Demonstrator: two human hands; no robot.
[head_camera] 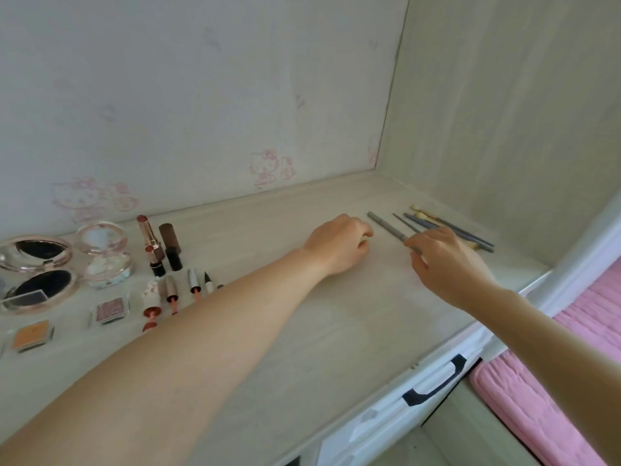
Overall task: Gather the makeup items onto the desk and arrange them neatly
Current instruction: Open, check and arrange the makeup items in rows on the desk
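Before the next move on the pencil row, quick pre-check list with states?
1. Right hand fingertips on the grey pencil: ok.
2. Left hand clear of that pencil: ok, curled on the desk beside it.
3. Left hand holding nothing: cannot tell, fingers hide the palm.
4. Grey pencil parallel to the brushes: ok, roughly.
5. Brushes evenly spaced: not ok, bunched and overlapping.
6. Lipsticks out of the way: ok, far left.

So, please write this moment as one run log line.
right hand: pinches grey pencil | left hand: curled on desk | brushes: far right
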